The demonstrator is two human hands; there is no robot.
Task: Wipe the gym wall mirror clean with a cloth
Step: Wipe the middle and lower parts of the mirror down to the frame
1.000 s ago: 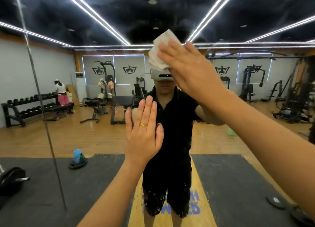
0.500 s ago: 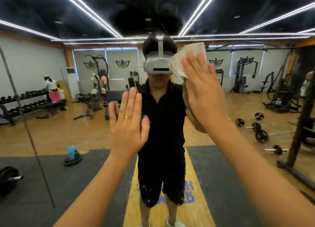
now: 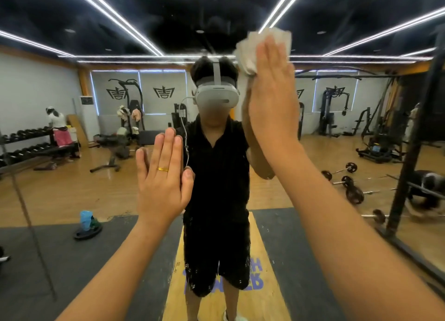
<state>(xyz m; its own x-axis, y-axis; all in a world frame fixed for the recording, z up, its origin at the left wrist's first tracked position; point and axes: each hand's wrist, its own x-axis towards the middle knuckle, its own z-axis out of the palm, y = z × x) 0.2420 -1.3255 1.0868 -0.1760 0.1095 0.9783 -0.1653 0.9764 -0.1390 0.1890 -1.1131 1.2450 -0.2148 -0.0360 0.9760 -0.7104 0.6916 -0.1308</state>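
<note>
Since half a second ago our right hand (image 3: 272,99) has carried the crumpled white cloth (image 3: 262,46) higher up the large wall mirror (image 3: 60,195). Our left hand (image 3: 161,183) has stayed low and flat.

The right fingers are straight and close together and press the cloth to the glass without curling round it. Most of the cloth is hidden under them. Only its bunched edge shows above the fingertips and to their left.

The left fingers are also straight and together and hold nothing, palm laid against the mirror. A thin gold ring (image 3: 163,169) sits on one of them. The hand covers its own reflection, apart from slivers beside the little finger and thumb.

Between the two sets of fingers stands our reflection in black clothes and a grey headset (image 3: 216,96). Both forearms are cut off by the lower edge.

A dark seam (image 3: 24,212) crosses the glass well left of the left fingers. The mirror gives back a wooden gym floor with dark mats, a dumbbell rack (image 3: 29,140) far left and loose barbells (image 3: 349,183) below the right fingers. A blurred dark post (image 3: 414,137) stands at the far right.
</note>
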